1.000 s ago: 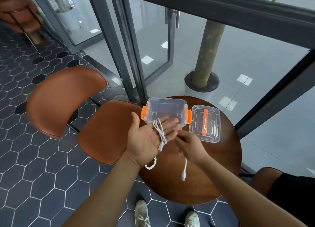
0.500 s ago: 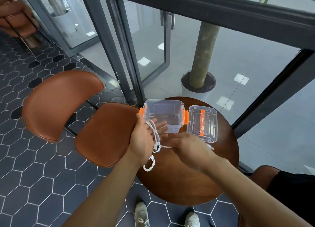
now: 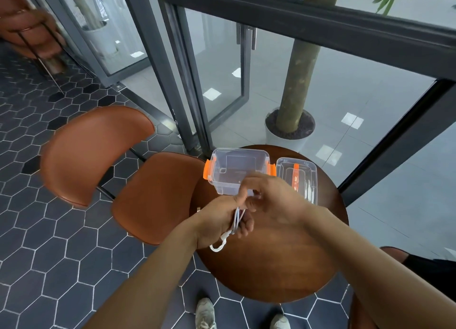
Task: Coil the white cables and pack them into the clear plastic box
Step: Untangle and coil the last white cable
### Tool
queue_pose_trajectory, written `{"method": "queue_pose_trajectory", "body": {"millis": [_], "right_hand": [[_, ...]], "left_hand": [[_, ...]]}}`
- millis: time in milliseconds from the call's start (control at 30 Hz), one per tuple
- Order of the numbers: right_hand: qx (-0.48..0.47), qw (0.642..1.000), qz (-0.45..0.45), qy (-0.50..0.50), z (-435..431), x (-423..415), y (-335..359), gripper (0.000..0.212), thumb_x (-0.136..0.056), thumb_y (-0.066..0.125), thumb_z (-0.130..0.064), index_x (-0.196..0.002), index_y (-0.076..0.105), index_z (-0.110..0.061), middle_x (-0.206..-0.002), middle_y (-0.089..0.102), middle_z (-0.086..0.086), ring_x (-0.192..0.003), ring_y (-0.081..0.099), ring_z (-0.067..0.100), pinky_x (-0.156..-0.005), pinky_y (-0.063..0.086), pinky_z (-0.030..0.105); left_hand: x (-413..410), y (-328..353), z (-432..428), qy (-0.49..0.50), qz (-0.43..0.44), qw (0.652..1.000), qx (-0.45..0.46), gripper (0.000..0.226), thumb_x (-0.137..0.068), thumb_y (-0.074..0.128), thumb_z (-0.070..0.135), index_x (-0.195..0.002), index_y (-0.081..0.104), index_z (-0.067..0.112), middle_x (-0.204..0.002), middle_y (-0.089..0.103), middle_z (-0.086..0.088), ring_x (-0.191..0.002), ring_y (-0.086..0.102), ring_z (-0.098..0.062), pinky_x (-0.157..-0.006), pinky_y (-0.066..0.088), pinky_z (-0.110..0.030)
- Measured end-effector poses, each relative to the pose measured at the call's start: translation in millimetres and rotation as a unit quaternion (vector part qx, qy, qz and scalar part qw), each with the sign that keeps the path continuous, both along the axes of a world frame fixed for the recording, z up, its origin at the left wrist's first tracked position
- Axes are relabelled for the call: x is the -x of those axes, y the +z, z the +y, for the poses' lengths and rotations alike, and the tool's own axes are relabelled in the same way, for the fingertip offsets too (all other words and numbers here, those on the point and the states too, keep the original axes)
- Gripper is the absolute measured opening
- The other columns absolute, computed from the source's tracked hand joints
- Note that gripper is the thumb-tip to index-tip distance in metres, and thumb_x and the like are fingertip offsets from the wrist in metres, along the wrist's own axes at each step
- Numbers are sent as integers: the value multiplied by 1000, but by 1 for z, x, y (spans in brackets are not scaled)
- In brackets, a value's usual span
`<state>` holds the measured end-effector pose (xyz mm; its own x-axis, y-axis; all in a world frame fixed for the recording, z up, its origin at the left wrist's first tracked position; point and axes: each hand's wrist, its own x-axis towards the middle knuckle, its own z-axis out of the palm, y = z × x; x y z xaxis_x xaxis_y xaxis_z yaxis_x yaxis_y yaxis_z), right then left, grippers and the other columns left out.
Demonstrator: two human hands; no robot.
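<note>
Round wooden table (image 3: 271,267), clear box (image 3: 240,151), tiled floor (image 3: 49,254)

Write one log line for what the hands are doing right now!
left hand: holds coiled white cable | right hand: pinches cable top | box: open, looks empty, on table | lid: beside box

Brown chair (image 3: 98,153) beside round wooden table (image 3: 271,267) (potted tree trunk (image 3: 299,64) behind).

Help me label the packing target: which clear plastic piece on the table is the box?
The deep clear plastic box with orange latches at both ends; the shallow lid to its right has one orange handle.
</note>
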<state>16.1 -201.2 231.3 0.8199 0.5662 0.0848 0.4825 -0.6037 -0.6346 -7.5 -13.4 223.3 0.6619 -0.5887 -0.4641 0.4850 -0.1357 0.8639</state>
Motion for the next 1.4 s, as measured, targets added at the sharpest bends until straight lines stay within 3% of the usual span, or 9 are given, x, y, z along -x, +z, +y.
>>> {"method": "queue_pose_trajectory", "body": {"millis": [100, 200, 467, 700, 900, 1033, 1133, 1233, 1400], "right_hand": [[-21, 993, 115, 28, -1, 8, -7, 44, -93, 68, -13, -134, 57, -21, -123, 63, -12, -103, 60, -6, -86, 49, 9], [-38, 980, 187, 58, -1, 10, -9, 34, -97, 64, -28, -130, 63, -19, -115, 72, -2, -100, 71, 13, -90, 58, 30], [-74, 979, 176, -72, -8, 10, -19, 14, -92, 71, -27, -99, 75, -15, -84, 73, -6, -61, 72, 11, -60, 61, 27], [-100, 960, 233, -118, -15, 7, -19, 22, -90, 71, -34, -99, 70, -14, -82, 77, 3, -68, 75, 25, -62, 62, 33], [-212, 918, 326, -84, -32, 11, -20, 20, -100, 58, -16, -110, 73, -5, -100, 75, 13, -89, 75, 26, -79, 62, 33], [-97, 974, 191, -79, -43, 16, -30, 20, -96, 61, -6, -103, 76, -17, -94, 76, 0, -90, 73, 16, -89, 59, 37], [8, 991, 81, -107, -45, 21, -37, 17, -93, 67, -13, -102, 77, -23, -99, 76, -8, -90, 70, 9, -86, 58, 30], [38, 991, -18, -126, -39, 26, -42, 16, -91, 70, -13, -102, 79, -21, -100, 75, -5, -92, 65, 13, -80, 48, 18], [-49, 956, 178, -230, -24, 31, -52, 11, -91, 70, -15, -97, 79, -17, -89, 76, -2, -76, 69, 12, -70, 60, 28]], "left_hand": [[3, -6, 8, -48, 11, 999, 6, 21, -103, 50, 23, -99, 57, 3, -69, 63, -8, -58, 56, -16, -55, 44, -24], [5, -8, 12, -89, 34, 995, 18, 14, -101, 49, 3, -93, 60, 7, -71, 64, -9, -61, 57, -17, -58, 46, -25], [6, -16, -4, 90, -23, 995, -45, 14, -97, 61, 6, -98, 72, -4, -97, 71, -29, -78, 66, -24, -75, 56, -37], [11, -25, -17, 125, -262, 925, -246, 20, -95, 63, 18, -79, 70, 28, -73, 68, 9, -72, 65, -10, -68, 50, -24], [14, -29, -10, 159, -230, 936, -213, 25, -97, 59, 15, -78, 74, 18, -64, 69, 2, -62, 69, -21, -64, 60, -35], [13, -24, -6, 178, -205, 942, -195, 27, -99, 59, 16, -76, 73, 11, -64, 69, -3, -58, 65, -17, -64, 56, -34], [13, -23, -7, 176, -181, 954, -164, 29, -100, 59, 21, -74, 73, 17, -67, 67, -9, -67, 67, -42, -65, 60, -56], [11, -23, -13, 182, -184, 950, -174, 30, -100, 59, 21, -74, 72, 15, -64, 64, -6, -64, 64, -36, -68, 58, -63], [11, -16, -21, 188, -188, 943, -198, 28, -101, 55, 20, -82, 68, 4, -61, 58, -2, -55, 64, -28, -58, 60, -57]]}}
